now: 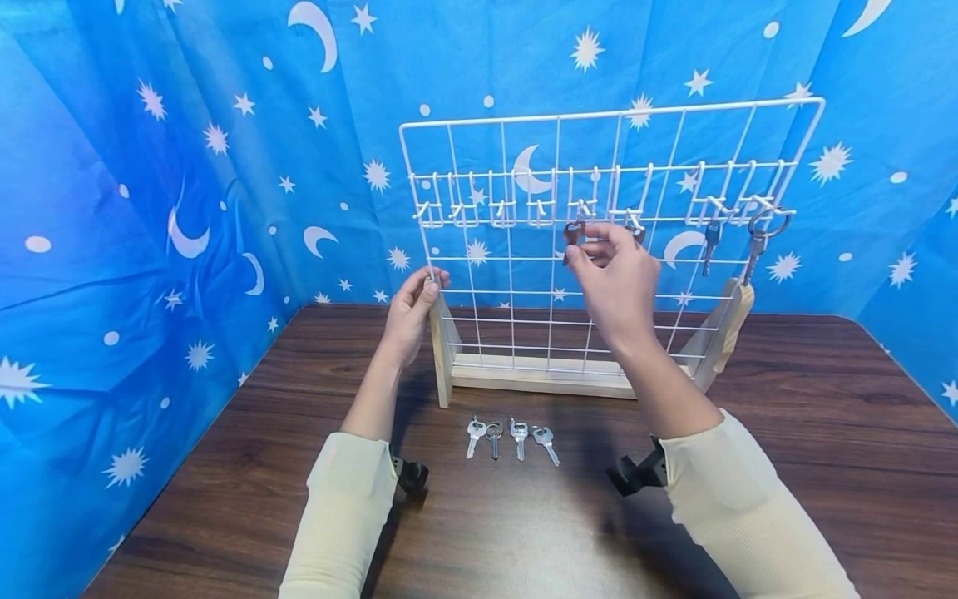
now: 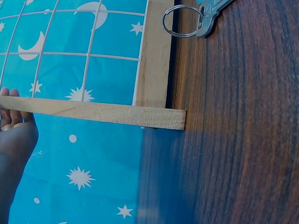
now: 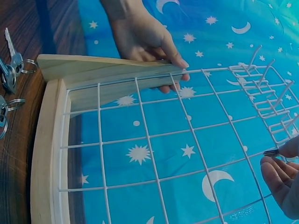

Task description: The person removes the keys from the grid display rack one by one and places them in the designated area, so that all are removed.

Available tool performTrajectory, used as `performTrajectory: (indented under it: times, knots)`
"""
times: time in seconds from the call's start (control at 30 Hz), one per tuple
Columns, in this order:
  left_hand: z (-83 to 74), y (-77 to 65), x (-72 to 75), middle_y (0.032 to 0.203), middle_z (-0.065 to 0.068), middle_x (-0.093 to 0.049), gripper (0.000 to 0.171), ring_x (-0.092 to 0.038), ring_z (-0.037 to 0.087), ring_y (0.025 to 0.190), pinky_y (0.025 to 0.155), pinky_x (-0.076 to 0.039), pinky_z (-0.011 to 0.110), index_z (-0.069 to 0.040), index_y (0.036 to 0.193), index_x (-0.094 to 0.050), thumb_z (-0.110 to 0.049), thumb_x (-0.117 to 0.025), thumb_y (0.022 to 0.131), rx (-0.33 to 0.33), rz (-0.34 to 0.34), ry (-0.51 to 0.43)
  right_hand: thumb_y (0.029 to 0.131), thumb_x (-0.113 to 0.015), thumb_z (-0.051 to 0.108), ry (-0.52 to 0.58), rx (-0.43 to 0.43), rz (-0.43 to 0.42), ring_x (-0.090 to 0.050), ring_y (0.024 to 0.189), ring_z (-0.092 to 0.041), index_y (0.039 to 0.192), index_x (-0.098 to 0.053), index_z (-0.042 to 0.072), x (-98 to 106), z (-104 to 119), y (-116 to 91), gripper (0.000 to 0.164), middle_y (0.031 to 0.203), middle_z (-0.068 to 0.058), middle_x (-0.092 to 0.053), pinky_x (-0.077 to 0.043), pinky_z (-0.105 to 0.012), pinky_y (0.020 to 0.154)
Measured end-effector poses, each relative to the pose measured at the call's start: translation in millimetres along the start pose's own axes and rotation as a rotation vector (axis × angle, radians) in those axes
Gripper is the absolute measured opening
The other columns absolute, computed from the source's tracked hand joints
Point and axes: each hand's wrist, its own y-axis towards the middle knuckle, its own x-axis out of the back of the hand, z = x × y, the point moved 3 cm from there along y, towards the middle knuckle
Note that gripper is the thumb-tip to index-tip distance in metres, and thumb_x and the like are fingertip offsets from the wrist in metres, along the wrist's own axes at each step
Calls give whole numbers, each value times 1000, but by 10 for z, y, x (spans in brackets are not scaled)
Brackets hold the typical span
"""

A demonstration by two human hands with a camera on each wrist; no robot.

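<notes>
A white wire grid rack (image 1: 614,113) stands in a wooden base (image 1: 539,379), with a row of hooks across its upper part. My right hand (image 1: 617,283) pinches a key (image 1: 573,235) between thumb and fingers, right at a hook near the middle. In the right wrist view only the tip of this key (image 3: 271,153) sticks out from the fingers. My left hand (image 1: 410,316) grips the rack's left wooden side piece (image 1: 441,358), thumb on the near side and fingers behind. Hooks on the right carry a key (image 1: 712,241) and another on a large ring (image 1: 758,246).
Several silver keys with rings, among them a left-end key (image 1: 475,431) and a right-end key (image 1: 546,441), lie in a row on the dark wooden table (image 1: 299,499) before the rack. A blue star-and-moon cloth (image 1: 247,166) hangs behind and at the sides.
</notes>
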Motion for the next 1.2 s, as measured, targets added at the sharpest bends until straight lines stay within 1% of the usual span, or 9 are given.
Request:
performTrajectory:
  times: [0.17, 0.27, 0.47, 0.67, 0.77, 0.9, 0.97, 1.1, 1.2]
  knots:
    - [-2, -1, -1, 112, 9, -58, 23, -48, 32, 116, 102, -34, 34, 4, 117, -50, -6, -47, 96, 10, -6, 14, 88, -63, 12, 51, -18, -7, -68, 78, -21, 106, -59, -2, -16, 5, 3, 22, 89, -14, -69, -45, -13, 53]
    - [3, -3, 4, 114, 14, -57, 20, -45, 37, 118, 103, -34, 35, -1, 115, -52, -7, -48, 96, 6, -1, 8, 88, -63, 11, 80, -29, -3, -68, 77, -20, 102, -59, -2, -17, 8, -9, 19, 86, -13, -69, -48, -14, 56]
    - [14, -3, 16, 108, -1, -61, 22, -35, 48, 121, 103, -33, 36, -8, 111, -54, -19, -55, 93, -6, 19, -2, 88, -63, 11, 128, -14, 15, -67, 76, -16, 100, -59, -2, 8, 36, -64, 18, 84, -11, -68, -52, -18, 65]
    - [-5, -6, 2, 114, 13, -58, 19, -36, 49, 121, 103, -34, 36, -9, 110, -54, -18, -54, 93, -9, 18, -3, 88, -62, 9, 164, 19, 28, -67, 74, -15, 99, -59, -2, 56, 104, -128, 16, 83, -10, -67, -53, -18, 66]
    - [-17, -9, -5, 115, 15, -56, 18, -42, 41, 119, 103, -34, 36, -7, 112, -54, -12, -51, 95, 1, 9, 8, 88, -62, 8, 152, 39, 29, -66, 72, -13, 98, -59, -2, 73, 124, -158, 14, 83, -9, -68, -50, -16, 59]
    - [-30, -10, -14, 121, 28, -49, 20, -48, 32, 117, 103, -34, 35, 0, 115, -51, -6, -47, 96, 10, 1, 25, 88, -61, 8, 143, 56, 22, -63, 69, -10, 96, -58, -1, 108, 144, -205, 12, 83, -8, -68, -47, -17, 55]
    - [-32, -9, -17, 120, 26, -51, 21, -46, 36, 118, 103, -34, 35, 1, 116, -51, -5, -46, 96, 12, -1, 25, 88, -61, 8, 152, 59, 15, -62, 69, -8, 95, -57, -2, 125, 148, -224, 12, 84, -8, -68, -47, -17, 55]
    - [-33, -11, -19, 112, 7, -58, 20, -35, 48, 121, 104, -33, 36, -2, 115, -52, -7, -48, 96, 8, 8, 8, 88, -60, 7, 165, 69, 2, -63, 69, -7, 95, -57, -2, 160, 157, -249, 12, 85, -9, -69, -48, -17, 57]
    - [-31, -13, -16, 107, -2, -60, 19, -32, 50, 122, 104, -32, 37, -5, 113, -53, -10, -50, 96, 4, 18, 0, 88, -60, 7, 165, 80, -3, -65, 71, -8, 95, -57, -2, 180, 166, -259, 12, 86, -10, -69, -50, -16, 60]
